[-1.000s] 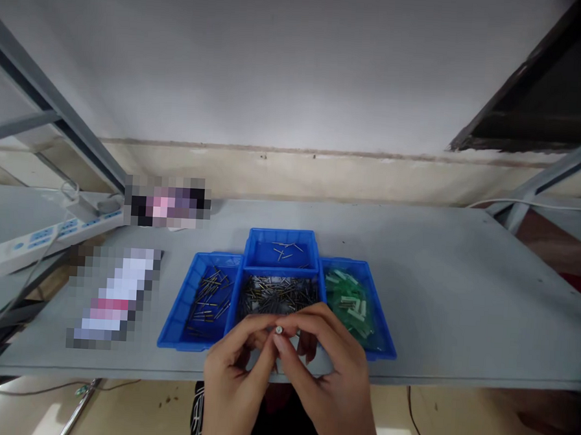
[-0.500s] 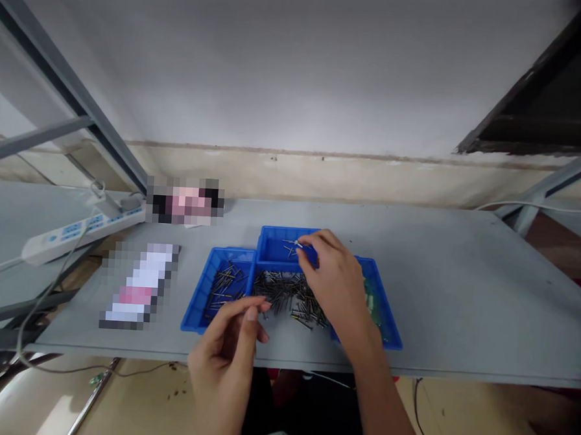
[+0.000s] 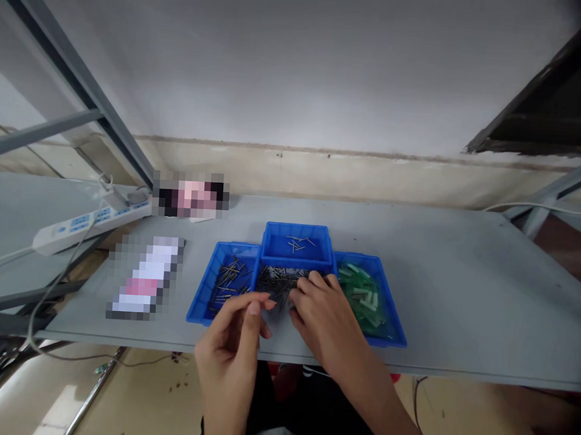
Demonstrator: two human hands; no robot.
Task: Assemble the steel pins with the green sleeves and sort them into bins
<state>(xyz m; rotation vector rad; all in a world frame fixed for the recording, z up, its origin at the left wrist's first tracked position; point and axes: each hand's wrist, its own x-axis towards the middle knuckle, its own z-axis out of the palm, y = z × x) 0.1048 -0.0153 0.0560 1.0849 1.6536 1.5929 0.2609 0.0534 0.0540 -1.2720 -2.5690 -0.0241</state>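
Note:
My left hand (image 3: pixel 232 347) hovers in front of the left blue tray (image 3: pixel 199 303), thumb and fingers pressed together; anything between them is too small to make out. Several thin metal pins (image 3: pixel 230 274) lie scattered in that tray. Lower down, my right hand (image 3: pixel 326 323) reaches with curled fingers into the pile of dark metal pins (image 3: pixel 278 280) in the middle, its fingertips partly hidden. Behind the pile, a small blue tray (image 3: pixel 273 244) holds several shiny pins (image 3: pixel 297 246). To the right, a blue tray (image 3: pixel 396 328) contains green plastic with pale tube-like pieces (image 3: pixel 365 298).
The trays stand on a grey table (image 3: pixel 462 285) near its front edge. A blurred flat item (image 3: pixel 146 278) lies to the left, another blurred object (image 3: pixel 191 196) behind it. A white power strip (image 3: pixel 88 225) with cables sits beside a metal frame post (image 3: pixel 114 130).
My right hand has come from above the back tray down and toward me to the pin pile. Shiny pins now show in the back tray. The left hand keeps its pose.

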